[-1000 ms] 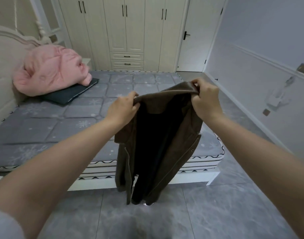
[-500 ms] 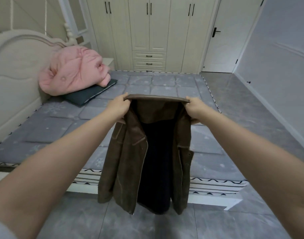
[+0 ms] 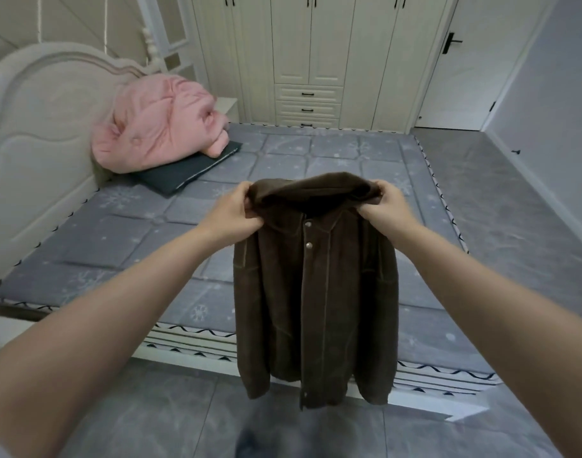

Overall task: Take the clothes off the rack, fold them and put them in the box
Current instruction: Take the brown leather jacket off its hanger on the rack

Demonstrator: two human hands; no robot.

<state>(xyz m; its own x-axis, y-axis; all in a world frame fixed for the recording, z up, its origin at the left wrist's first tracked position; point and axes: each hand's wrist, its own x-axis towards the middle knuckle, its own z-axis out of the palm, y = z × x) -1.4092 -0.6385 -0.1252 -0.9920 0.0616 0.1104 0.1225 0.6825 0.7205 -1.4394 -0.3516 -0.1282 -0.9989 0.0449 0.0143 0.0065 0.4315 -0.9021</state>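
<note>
A dark brown jacket with snap buttons hangs upright in front of me, its buttoned front facing me. My left hand grips its left shoulder by the collar. Its right shoulder is pinched in my right hand. The hem dangles over the floor in front of the bed's near edge. No rack or box is in view.
A bed with a grey quilted mattress fills the middle. On it, by the cream headboard, lie a pink padded garment and a dark pillow. A white wardrobe and door stand behind. Grey tiled floor runs to the right.
The jacket's front went from hanging open with the dark lining showing to closed and facing me. My hands shifted to the shoulders, and my view turned left toward the headboard.
</note>
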